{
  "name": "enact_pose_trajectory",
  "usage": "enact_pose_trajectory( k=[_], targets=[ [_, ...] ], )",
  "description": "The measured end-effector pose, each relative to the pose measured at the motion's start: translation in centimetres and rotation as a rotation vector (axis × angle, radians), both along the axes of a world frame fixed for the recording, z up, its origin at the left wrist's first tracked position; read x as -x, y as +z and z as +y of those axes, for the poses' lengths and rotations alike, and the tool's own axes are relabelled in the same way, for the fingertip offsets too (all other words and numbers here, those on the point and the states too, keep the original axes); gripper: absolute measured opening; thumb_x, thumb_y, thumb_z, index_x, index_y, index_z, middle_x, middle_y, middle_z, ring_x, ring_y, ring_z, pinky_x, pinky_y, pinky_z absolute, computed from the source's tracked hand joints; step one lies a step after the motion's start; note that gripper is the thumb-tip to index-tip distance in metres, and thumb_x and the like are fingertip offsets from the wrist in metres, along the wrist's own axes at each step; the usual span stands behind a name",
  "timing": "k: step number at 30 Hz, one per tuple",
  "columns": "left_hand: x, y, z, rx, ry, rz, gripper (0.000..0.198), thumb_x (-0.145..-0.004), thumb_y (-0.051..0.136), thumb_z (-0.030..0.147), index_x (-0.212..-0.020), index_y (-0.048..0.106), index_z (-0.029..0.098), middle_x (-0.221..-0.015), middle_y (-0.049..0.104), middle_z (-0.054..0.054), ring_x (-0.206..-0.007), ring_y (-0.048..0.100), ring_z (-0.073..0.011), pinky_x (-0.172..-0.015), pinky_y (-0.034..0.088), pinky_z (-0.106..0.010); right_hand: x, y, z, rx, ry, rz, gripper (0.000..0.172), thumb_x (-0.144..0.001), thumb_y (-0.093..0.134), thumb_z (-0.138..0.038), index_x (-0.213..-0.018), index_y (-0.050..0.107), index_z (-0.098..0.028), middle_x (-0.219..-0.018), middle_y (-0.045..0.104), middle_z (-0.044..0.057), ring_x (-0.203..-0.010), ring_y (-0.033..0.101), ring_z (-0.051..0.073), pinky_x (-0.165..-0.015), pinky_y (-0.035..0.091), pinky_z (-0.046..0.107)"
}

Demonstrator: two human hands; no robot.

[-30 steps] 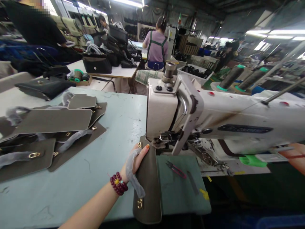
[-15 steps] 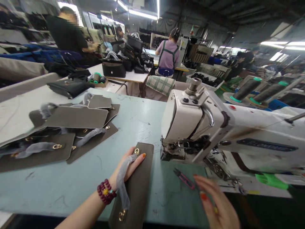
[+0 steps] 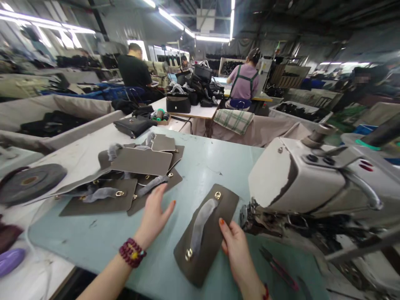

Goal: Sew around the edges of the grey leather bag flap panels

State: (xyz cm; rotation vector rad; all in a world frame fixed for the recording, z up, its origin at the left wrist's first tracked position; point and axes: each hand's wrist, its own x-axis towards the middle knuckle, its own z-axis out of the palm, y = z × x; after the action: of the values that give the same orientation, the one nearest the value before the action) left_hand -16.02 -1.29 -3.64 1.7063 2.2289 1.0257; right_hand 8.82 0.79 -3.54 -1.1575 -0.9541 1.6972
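A grey-brown bag panel [image 3: 208, 237] with a plastic-wrapped handle [image 3: 201, 223] and gold rings at both ends lies slanted before me. My right hand [image 3: 236, 248] pinches its right edge, thumb on top and fingers underneath. My left hand [image 3: 156, 216], empty with thumb and fingers apart, reaches over the blue-green tabletop towards a pile of similar panels [image 3: 140, 161]. The pile's near panels, also with wrapped handles, lie just beyond my left fingertips. Right of my right hand, pink-handled thread snips [image 3: 279, 268] rest on the table.
A white sewing machine [image 3: 281, 175] stands close on the right. A roll of dark tape [image 3: 31, 183] and a purple object [image 3: 11, 261] lie at left. Behind are a black bag [image 3: 133, 125], a box of thread spools [image 3: 161, 116], and people at other tables.
My left hand has let go of the panel and moved left towards the pile. My right hand, formerly near the snips, now grips the panel's right edge. The view has swung left.
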Motion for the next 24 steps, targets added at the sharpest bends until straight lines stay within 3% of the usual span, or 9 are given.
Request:
enact_pose_trajectory(
  k=[3,5,7,12,14,17,19,21,24],
  targets=[
    [5.9,0.2,1.5,0.039,0.140,0.112,0.056,-0.085,0.057,0.038,-0.130,0.047,0.007,-0.134,0.050,-0.024,-0.129,0.042,-0.0391,-0.109,0.028,-0.053,2.4,0.7,2.1,0.019,-0.205,0.134,0.036,-0.074,0.076,-0.049,-0.074,0.057,-0.018,-0.063,0.059,-0.005,-0.049,0.055,0.009,-0.043,0.040,0.017],
    [7.6,0.3,2.3,0.086,0.108,0.108,0.043,-0.084,0.060,0.036,-0.118,0.056,0.010,-0.119,0.060,-0.019,-0.116,0.052,-0.0358,-0.102,0.035,-0.054,2.9,1.1,2.5,0.022,-0.197,0.220,0.033,-0.075,0.075,-0.046,-0.090,0.061,-0.020,-0.095,0.070,0.004,-0.078,0.068,0.018,-0.059,0.053,0.025],
    [7.5,0.3,2.4,0.113,0.043,0.083,0.027,-0.086,0.057,0.033,-0.105,0.061,0.014,-0.104,0.066,-0.013,-0.101,0.060,-0.0304,-0.094,0.042,-0.048,2.5,0.9,1.8,0.012,-0.114,0.202,0.041,-0.081,0.071,-0.044,-0.113,0.060,-0.022,-0.131,0.059,0.011,-0.099,0.067,0.024,-0.070,0.057,0.032],
    [2.7,1.6,-1.2,0.115,-0.111,-0.089,0.028,-0.090,0.050,0.037,-0.107,0.062,0.020,-0.102,0.070,-0.008,-0.093,0.064,-0.0252,-0.085,0.048,-0.036,-1.3,-2.5,-2.2,-0.054,0.022,-0.117,0.050,-0.083,0.066,-0.049,-0.121,0.058,-0.018,-0.132,0.059,0.019,-0.093,0.068,0.027,-0.068,0.057,0.037],
    [0.3,2.8,-3.5,0.183,-0.156,-0.295,0.037,-0.093,0.045,0.043,-0.120,0.058,0.021,-0.087,0.071,-0.004,-0.082,0.065,-0.0220,-0.078,0.049,-0.033,-2.9,-2.8,-3.5,-0.158,0.010,-0.219,0.057,-0.081,0.069,-0.047,-0.128,0.054,-0.019,-0.138,0.053,0.019,-0.106,0.064,0.030,-0.078,0.056,0.041],
    [-3.1,4.6,-6.4,0.414,-0.264,-0.743,0.052,-0.092,0.046,0.051,-0.135,0.049,0.020,-0.063,0.064,0.001,-0.064,0.062,-0.0186,-0.068,0.049,-0.029,-4.7,-0.6,-4.5,-0.366,0.051,-0.301,0.062,-0.084,0.068,-0.039,-0.139,0.045,-0.025,-0.148,0.043,0.012,-0.134,0.044,0.028,-0.105,0.043,0.044],
    [-5.1,5.1,-7.8,0.592,-0.291,-1.007,0.055,-0.088,0.055,0.053,-0.133,0.052,0.021,-0.063,0.064,0.003,-0.055,0.059,-0.0153,-0.057,0.046,-0.025,-5.5,1.8,-4.9,-0.450,0.128,-0.299,0.061,-0.085,0.068,-0.037,-0.140,0.045,-0.026,-0.145,0.049,0.010,-0.132,0.046,0.027,-0.108,0.038,0.042],
    [-7.0,5.0,-8.7,0.725,-0.284,-1.235,0.049,-0.083,0.064,0.050,-0.124,0.062,0.023,-0.071,0.068,0.002,-0.055,0.061,-0.0131,-0.053,0.045,-0.022,-6.1,4.0,-5.3,-0.427,0.254,-0.293,0.047,-0.085,0.068,-0.039,-0.128,0.059,-0.023,-0.122,0.066,0.010,-0.108,0.063,0.025,-0.095,0.048,0.037],
    [-8.9,4.1,-9.7,0.847,-0.416,-1.414,0.039,-0.080,0.069,0.045,-0.112,0.071,0.023,-0.099,0.075,-0.004,-0.089,0.070,-0.0206,-0.082,0.052,-0.029,-7.1,5.5,-6.6,-0.281,0.313,-0.312,0.026,-0.086,0.065,-0.044,-0.085,0.072,-0.018,-0.077,0.072,0.004,-0.070,0.064,0.019,-0.064,0.049,0.026]
  ],
)
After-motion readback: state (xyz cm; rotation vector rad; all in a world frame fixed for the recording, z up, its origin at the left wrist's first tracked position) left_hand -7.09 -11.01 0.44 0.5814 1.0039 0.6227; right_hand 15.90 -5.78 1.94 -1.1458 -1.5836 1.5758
